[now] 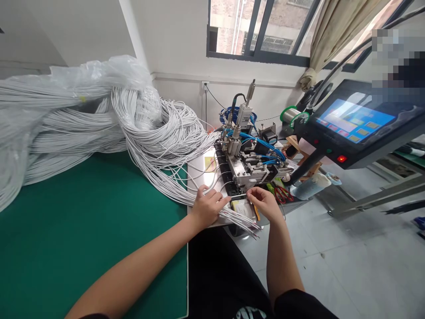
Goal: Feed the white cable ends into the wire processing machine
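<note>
A single white cable (238,196) stretches between my two hands at the front of a small machine (244,166) with metal slides and blue air tubes. My left hand (207,207) grips this cable near its fingertips, and its palm rests over a bundle of white cables (237,218) whose stripped-looking ends point right. On the other side, my right hand (263,201) pinches the cable's end between thumb and fingers. Behind my left hand, a large heap of white cables (166,141) spreads across the table.
A green mat (139,235) covers the table. Plastic wrap (126,75) lies over the cable coils. To the right are a lit control screen (357,119), a solder wire spool (294,116) and red-handled scissors (282,194). A window (262,31) is behind.
</note>
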Tool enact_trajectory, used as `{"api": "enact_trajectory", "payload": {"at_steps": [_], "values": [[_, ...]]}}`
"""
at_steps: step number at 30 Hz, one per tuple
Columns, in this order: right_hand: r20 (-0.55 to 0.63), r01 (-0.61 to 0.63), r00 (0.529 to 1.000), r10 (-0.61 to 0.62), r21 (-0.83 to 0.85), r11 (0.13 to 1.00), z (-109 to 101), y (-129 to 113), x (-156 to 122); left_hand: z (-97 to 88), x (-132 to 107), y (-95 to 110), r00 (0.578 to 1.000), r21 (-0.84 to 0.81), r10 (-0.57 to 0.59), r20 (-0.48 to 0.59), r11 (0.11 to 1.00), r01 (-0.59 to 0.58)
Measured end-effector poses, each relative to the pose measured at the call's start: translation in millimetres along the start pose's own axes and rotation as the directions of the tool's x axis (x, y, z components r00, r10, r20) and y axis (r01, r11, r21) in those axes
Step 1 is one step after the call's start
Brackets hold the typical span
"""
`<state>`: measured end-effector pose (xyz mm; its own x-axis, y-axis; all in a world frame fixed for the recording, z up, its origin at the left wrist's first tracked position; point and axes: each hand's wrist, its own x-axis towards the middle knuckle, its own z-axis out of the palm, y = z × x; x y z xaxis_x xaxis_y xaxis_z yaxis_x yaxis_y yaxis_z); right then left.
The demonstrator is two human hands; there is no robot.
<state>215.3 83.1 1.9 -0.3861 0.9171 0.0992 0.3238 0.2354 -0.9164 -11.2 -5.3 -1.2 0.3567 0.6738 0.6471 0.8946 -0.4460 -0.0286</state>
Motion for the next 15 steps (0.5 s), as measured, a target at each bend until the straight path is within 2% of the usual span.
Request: {"api": "enact_trajectory", "payload": {"at_steps": [5, 15], "values": [[-0.037, 0.018, 0.999, -0.023, -0.127, 0.992, 3, 3, 5, 3.6, 0, 0, 0.997, 0.011, -0.045, 0.057, 0.999, 0.044], [0.007, 0.016, 1.000, -0.016, 0.065, 0.998, 11, 30, 18, 8.0, 0, 1, 0.980, 0.027, -0.113, 0.165, 0.994, 0.110]]}}
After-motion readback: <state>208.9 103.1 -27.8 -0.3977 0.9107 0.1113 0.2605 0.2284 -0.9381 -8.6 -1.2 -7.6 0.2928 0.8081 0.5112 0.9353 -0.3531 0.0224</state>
